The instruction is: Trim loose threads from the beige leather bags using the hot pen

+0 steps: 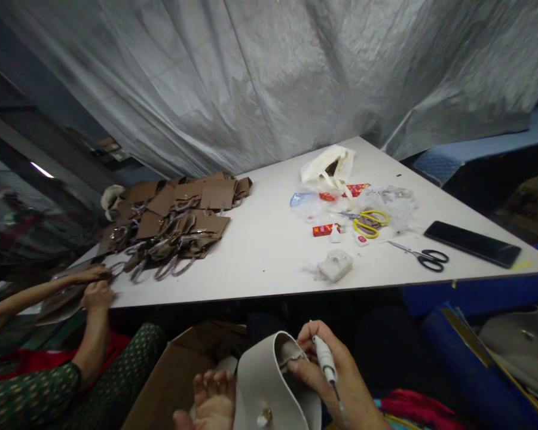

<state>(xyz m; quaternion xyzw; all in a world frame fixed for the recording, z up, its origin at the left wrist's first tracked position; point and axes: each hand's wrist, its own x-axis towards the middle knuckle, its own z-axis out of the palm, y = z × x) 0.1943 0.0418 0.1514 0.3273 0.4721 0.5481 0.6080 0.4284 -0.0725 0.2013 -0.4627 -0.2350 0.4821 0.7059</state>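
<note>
A light grey handbag [257, 382] with a small metal clasp is held low in front of me, its side gaping open. My right hand [341, 382] grips its edge, the thumb reaching into the opening at some pale lining or wrapping. The same hand also keeps a white pen-shaped tool [324, 358] with a thin cord, lying across the fingers. Against the bag's left side, my left hand [213, 400] is palm up with its fingers apart; nothing shows in it.
Several brown bags [183, 209] are piled on the white table [251, 263]. Yellow-handled scissors [371, 224], black scissors [430, 259], a phone [473, 243] and a white wrapped lump [336, 266] lie rightward. A co-worker's hands [97, 292] work at left. A cardboard box [174, 370] stands below.
</note>
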